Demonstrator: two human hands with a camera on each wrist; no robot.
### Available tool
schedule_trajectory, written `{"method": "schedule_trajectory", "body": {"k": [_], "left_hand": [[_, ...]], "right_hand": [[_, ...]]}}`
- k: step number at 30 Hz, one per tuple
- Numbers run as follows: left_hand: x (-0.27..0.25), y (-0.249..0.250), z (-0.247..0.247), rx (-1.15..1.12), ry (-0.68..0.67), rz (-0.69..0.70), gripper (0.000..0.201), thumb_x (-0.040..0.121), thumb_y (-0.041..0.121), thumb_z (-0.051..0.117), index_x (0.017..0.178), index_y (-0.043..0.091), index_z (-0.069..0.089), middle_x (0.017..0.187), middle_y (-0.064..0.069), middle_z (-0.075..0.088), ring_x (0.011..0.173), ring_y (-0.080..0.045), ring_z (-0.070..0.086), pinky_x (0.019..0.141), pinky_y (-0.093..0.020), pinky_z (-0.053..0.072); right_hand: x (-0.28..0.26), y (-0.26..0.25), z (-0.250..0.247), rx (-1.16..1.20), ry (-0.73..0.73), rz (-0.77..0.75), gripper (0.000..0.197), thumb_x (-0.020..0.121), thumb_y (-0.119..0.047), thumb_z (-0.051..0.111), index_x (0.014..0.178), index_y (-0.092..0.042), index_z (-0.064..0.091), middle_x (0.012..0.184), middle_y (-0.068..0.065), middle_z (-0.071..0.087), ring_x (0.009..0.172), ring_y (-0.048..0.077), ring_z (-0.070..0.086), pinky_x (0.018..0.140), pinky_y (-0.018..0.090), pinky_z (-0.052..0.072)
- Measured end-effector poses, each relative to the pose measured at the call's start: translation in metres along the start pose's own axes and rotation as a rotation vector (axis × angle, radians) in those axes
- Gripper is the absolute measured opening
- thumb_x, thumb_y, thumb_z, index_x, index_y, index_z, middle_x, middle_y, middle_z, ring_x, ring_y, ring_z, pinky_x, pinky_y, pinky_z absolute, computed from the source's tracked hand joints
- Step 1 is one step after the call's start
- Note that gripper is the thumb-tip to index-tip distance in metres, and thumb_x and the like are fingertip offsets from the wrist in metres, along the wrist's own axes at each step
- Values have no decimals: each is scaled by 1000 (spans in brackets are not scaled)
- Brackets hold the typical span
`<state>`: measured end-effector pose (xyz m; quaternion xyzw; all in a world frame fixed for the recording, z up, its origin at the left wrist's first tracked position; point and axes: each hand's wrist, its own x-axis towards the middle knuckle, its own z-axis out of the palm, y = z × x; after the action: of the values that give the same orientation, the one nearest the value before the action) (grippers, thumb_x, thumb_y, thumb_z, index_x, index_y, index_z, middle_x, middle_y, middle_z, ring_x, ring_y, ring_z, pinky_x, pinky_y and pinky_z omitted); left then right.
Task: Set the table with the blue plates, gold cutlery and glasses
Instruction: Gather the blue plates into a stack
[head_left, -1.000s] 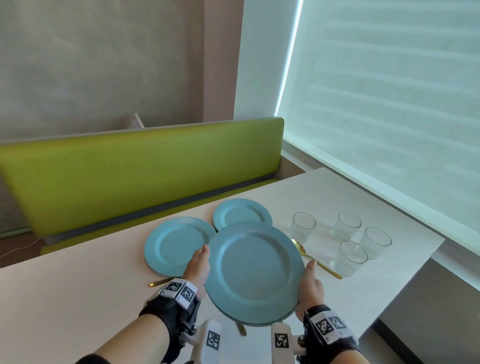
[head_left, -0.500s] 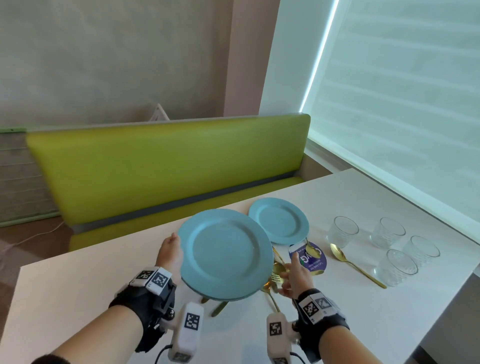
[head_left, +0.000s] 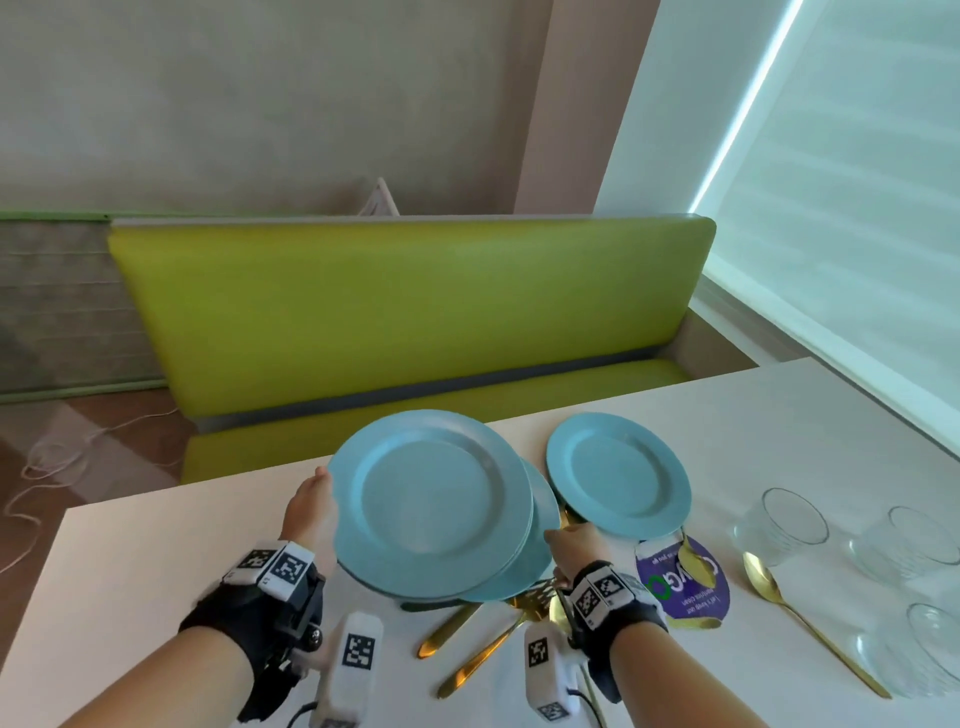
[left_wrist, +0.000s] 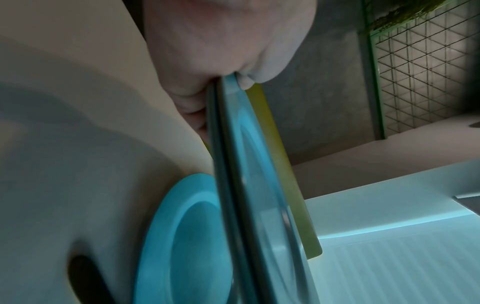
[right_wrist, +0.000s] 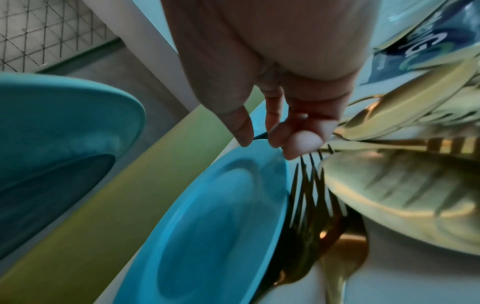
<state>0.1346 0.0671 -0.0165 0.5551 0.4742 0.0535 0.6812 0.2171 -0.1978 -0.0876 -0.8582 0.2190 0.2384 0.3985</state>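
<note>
Upper blue plate: I hold it in the air, left of the purple label. My left hand grasps its left rim, thumb on top and fingers beneath. One-sided support makes the plate likely to tip, so I hold it level and carry it low.

Gold cutlery: forks and spoons lie in a loose pile just left of the label, on its near side. The lower blue plate rests partly on this pile, also left of the label. My right hand pinches its right rim between thumb and fingertips.

Procedure, as I judge it: lift the lower blue plate straight up before moving it sideways, so that its edge does not drag the fork tines. Separate the two plates well before setting either down.

The third blue plate lies on the table just beyond the label. The glasses stand to the label's right, one gold spoon between. I route both plates away from them.
</note>
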Motion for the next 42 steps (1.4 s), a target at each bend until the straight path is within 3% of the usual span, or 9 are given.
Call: {"method": "schedule_trajectory", "body": {"k": [5,8,12,19,21,24,30,34,42], "left_hand": [[1,-3,12,0,11,-45,47,102,34,32,136,4,45,135,-18,52,117,-39,54,91,-39,44],[3,-4,19,8,-4,-52,48,101,35,32,136,3,44,135,-20,51,118,-39,53,93,-40,44],[9,-9,27,46,-15,-33,51,100,41,31,135,6,46,137,-17,51,120,-39,52,104,-46,42],[18,-22,38,121,-65,30,55,99,43,28,132,5,48,138,-20,50,124,-40,50,108,-51,37],[8,-19,43,146,-76,85,51,101,37,27,132,2,47,139,-21,48,126,-39,48,109,-51,36],[-3,-17,50,194,-69,145,45,102,28,27,133,1,45,137,-21,48,125,-37,47,107,-46,37],[-12,-26,62,241,-81,197,42,101,34,26,129,12,47,123,-11,55,119,-36,47,104,-45,38],[-15,-31,71,68,-198,89,39,100,33,29,127,11,46,124,-20,54,94,-29,55,77,-37,48],[-24,-36,83,-83,-255,34,30,102,25,33,124,21,53,121,-9,59,105,-33,61,91,-50,50]], "right_hand": [[51,16,15,-11,-1,53,43,52,-37,55,84,-10,66,75,12,70,71,30,69,78,46,58],[17,-4,6,22,7,47,51,70,-48,54,97,-7,65,88,13,69,80,28,66,79,36,52],[-12,-25,0,183,-32,-63,31,96,-40,41,81,-15,55,82,4,57,73,21,54,80,33,47],[-6,-22,-9,372,16,-92,43,100,-37,32,69,-14,51,63,7,50,53,21,47,50,29,40],[-6,-17,-9,441,4,-109,42,100,-38,32,76,-13,57,80,13,62,74,27,60,70,40,54],[-11,-10,-14,474,14,-95,46,100,-38,33,102,-3,62,107,17,65,104,32,61,98,48,47],[-19,-2,-30,507,71,-77,46,101,-33,32,119,0,58,122,16,60,116,30,55,104,42,41],[-13,3,-34,588,68,-56,53,99,-41,34,127,0,54,131,14,56,121,30,53,106,46,40],[4,5,-58,663,-56,27,58,95,-53,36,115,-1,53,102,17,62,93,34,63,80,43,52]]}}
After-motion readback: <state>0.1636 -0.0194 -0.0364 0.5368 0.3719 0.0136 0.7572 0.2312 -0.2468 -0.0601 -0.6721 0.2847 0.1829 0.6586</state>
